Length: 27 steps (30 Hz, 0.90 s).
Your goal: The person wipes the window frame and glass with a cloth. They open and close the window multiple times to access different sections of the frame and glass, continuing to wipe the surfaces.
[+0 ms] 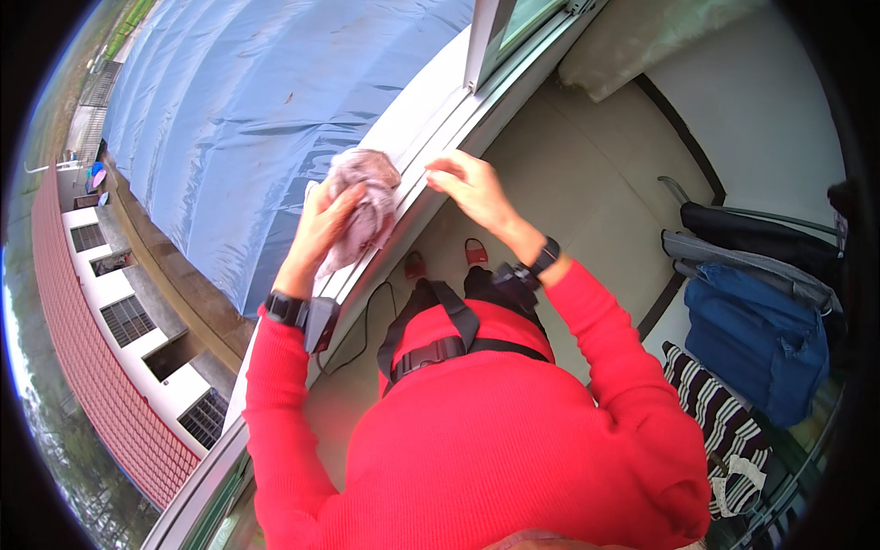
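Note:
My left hand (327,218) grips a crumpled, pale pinkish-grey cloth (368,197), held over the window ledge and its outer side. To the right of it, my right hand (472,188) hovers by the inner edge of the white window frame (429,203). Its fingers are loosely bent, with a gap at the tips and no object seen between them. Whether those fingertips touch the frame is hard to tell. Both wrists wear black straps, and a dark device hangs from each.
An upright window sash (486,46) stands at the far end of the track. Outside lies a large blue tarp (247,110), with a red-roofed building (101,367) beyond. Indoors, a dark cable (367,325) lies on the floor; clothes, including blue fabric (756,330), hang at right.

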Tool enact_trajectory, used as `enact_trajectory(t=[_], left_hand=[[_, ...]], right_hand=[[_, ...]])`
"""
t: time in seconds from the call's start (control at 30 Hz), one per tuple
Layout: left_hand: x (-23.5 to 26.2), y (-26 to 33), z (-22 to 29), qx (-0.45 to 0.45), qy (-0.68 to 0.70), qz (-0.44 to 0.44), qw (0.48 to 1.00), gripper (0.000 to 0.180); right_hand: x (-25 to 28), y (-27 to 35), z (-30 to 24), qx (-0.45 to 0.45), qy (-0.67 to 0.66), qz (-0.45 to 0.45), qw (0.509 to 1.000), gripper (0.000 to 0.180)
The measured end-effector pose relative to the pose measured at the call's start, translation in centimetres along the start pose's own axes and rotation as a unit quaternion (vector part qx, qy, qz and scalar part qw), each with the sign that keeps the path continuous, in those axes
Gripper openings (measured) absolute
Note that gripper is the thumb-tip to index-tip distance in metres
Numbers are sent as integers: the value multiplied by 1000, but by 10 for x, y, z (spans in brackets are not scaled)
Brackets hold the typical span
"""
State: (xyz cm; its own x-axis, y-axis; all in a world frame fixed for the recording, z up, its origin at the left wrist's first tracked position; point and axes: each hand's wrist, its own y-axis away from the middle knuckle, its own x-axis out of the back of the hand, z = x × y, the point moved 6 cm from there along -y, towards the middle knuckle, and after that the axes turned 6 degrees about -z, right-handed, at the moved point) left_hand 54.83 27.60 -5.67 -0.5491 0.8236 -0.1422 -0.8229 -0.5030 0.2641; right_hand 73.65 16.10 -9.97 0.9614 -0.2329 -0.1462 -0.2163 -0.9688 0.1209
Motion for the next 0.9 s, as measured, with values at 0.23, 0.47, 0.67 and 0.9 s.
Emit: enact_trajectory(t=[0.23,0.47,0.67,0.9], left_hand=[[-64,-113,9,-49,-312,-83,945,28],[-107,-174,5,16,-522,-136,842,28],[-103,-143,0,101,-532,-105,834,25],[-52,-10,-14,106,-515,-78,847,21]], right_hand=[[111,106,39,-58,-9,164,985,19],[125,144,60,-108,9,208,972,19],[106,124,41,-85,23,192,977,19],[103,120,22,-59,46,182,980,19]])
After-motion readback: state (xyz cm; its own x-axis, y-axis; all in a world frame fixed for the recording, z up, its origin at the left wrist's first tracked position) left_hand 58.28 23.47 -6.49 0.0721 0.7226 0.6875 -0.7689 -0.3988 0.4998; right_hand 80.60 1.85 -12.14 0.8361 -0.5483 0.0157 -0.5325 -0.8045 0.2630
